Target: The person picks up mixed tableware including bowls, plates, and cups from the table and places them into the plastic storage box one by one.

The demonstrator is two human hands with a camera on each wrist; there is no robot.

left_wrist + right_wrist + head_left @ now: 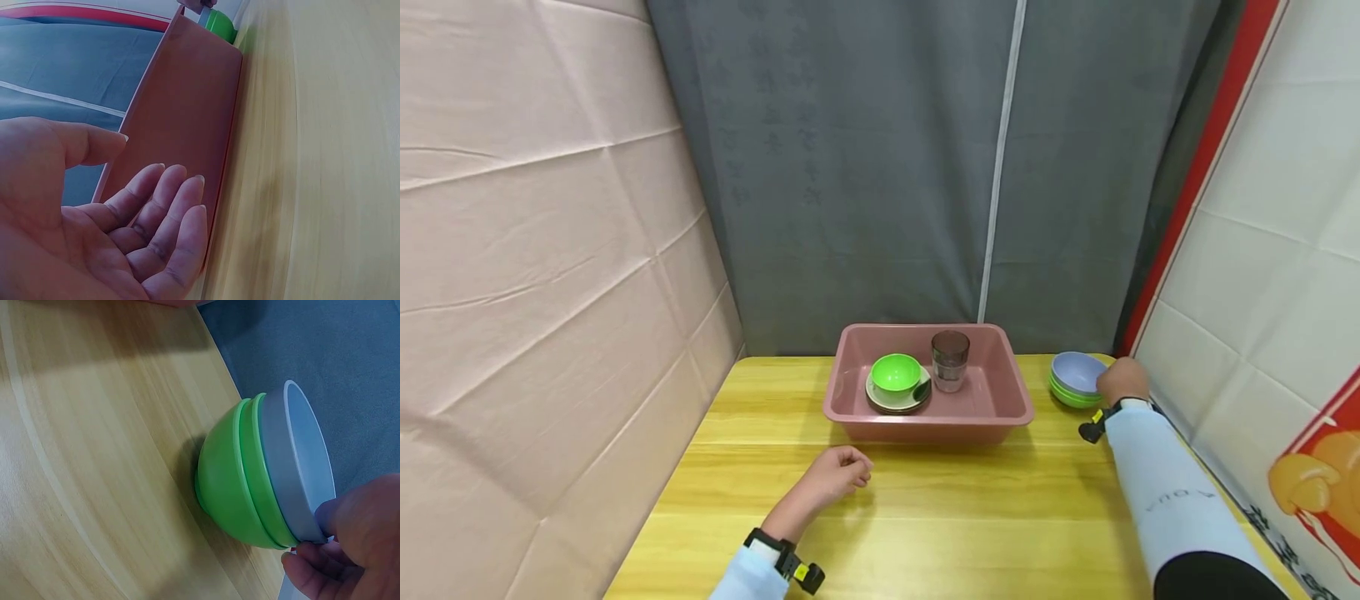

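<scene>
At the right of the table my right hand (1123, 380) pinches the rim of a blue-grey bowl (275, 444), thumb inside and fingers outside. That bowl sits nested in two stacked green bowls (225, 469), which stand on the wood surface. My left hand (838, 475) hovers in front of the pink basin (925, 427), holding nothing, its fingers loosely bent in the left wrist view. Inside the basin a bright green bowl (896, 372) rests on a pale plate (880, 402), with a dark spoon-like piece (922, 390) beside it. A dark-topped clear glass (951, 360) stands there too.
The wooden table (955, 517) reaches back to a grey curtain (865, 175). A pale cloth wall (550, 275) rises on the left. On the right, close beside my right arm, is a white printed wall (1270, 275) with a red strip (1206, 158).
</scene>
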